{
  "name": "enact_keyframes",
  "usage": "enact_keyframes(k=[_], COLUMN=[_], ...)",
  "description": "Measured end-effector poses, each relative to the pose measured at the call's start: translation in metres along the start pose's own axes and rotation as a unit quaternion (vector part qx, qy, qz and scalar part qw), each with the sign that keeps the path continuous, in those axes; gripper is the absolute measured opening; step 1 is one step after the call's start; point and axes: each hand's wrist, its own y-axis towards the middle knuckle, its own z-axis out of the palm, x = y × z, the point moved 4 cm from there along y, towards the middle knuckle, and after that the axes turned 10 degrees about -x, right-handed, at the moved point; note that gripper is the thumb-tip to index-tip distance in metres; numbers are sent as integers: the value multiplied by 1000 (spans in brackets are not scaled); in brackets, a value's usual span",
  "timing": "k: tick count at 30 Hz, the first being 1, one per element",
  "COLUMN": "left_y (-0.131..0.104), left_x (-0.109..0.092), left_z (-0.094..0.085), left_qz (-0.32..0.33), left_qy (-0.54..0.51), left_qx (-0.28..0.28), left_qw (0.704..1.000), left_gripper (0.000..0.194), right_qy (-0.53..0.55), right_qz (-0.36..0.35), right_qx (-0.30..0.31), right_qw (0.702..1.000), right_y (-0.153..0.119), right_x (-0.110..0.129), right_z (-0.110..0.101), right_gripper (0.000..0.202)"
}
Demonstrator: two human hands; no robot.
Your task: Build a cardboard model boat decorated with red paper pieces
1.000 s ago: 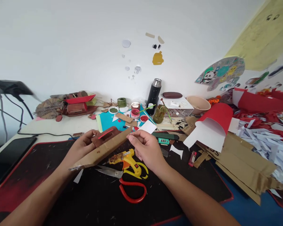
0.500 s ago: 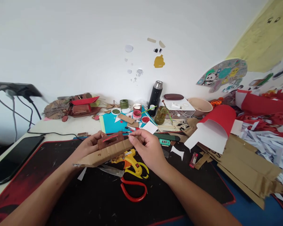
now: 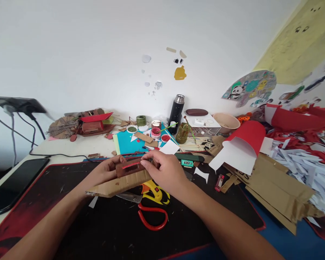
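2 bare hands are at work: the left hand (image 3: 105,173) grips 1 cardboard boat model (image 3: 121,184) by its brown upper part, and the right hand (image 3: 165,168) has its thumb and index finger close together at the other end of this part. whether the right fingertips pinch something there, i cannot tell.

on the boat model there is 1 red strip (image 3: 130,165). below and behind it lie 1 pair of scissors (image 3: 153,228) with a red handle loop and 1 yellow glue gun (image 3: 157,193), partly covered. farther back i count 1 black thermos flask (image 3: 176,112), 1 brown oval case (image 3: 196,112), 1 beige bowl (image 3: 226,122) and 1 brown boat model with red roof (image 3: 93,126). 1 pink lighter (image 3: 219,183) lies at the right, 1 black phone (image 3: 17,184) at the far left.

the cardboard boat model is between the 2 hands, held above the black mat (image 3: 108,231), with its pointed end directed to the left, near the left wrist.

both forearms come from the lower corners and approach each other in the middle. the right hand is bent, its fingers directed to the left; the left fingers are curled behind the model.
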Motion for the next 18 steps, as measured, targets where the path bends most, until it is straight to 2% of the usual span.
enact_keyframes(k=[4,18], left_y=[-3,-4], left_x=[-4,-7], left_z=[4,7], left_qz=[-11,-30], left_qy=[-11,-14], left_qx=[21,5], left_qw=[1000,999], left_gripper=[47,48], right_qy=[-8,-11], right_qz=[6,8], right_qx=[11,19], right_qw=[1000,1000], right_y=[-2,-3], right_x=[0,-2], right_z=[4,8], right_gripper=[12,10])
